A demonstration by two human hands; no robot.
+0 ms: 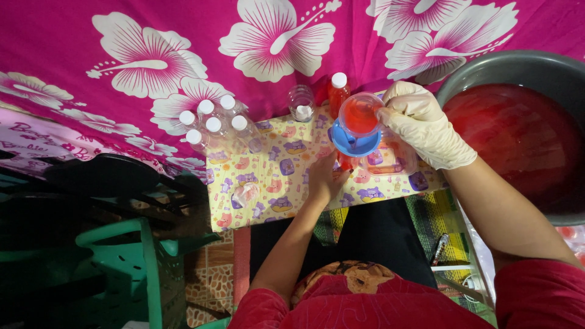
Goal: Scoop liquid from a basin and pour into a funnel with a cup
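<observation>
Hands worked mid-fill: the bare left hand point(323, 180) was wrapped around a small clear plastic bottle point(345, 161) under a blue plastic funnel point(355, 141) near the front edge of the yellow cartoon-print mat point(274, 183), while the white-gloved right hand point(423, 125) pinched a clear plastic cup of red liquid point(361, 114) tilted over it. Farther back, one white-capped bottle of red liquid point(338, 91) stood filled; six white-capped clear empty bottles point(213, 122) waited at the mat's far left corner. The grey basin of red liquid point(518, 134) sat off its right edge.

Magenta white-flowered cloth point(73, 36), yellow cartoon-print mat point(274, 176), blue funnel point(355, 145), red liquid point(518, 134)

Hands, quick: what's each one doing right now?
Left hand: bare, closed on a bottle under the blue funnel.
Right hand: gloved, closed on a clear cup of red liquid, tipped over the funnel.
</observation>
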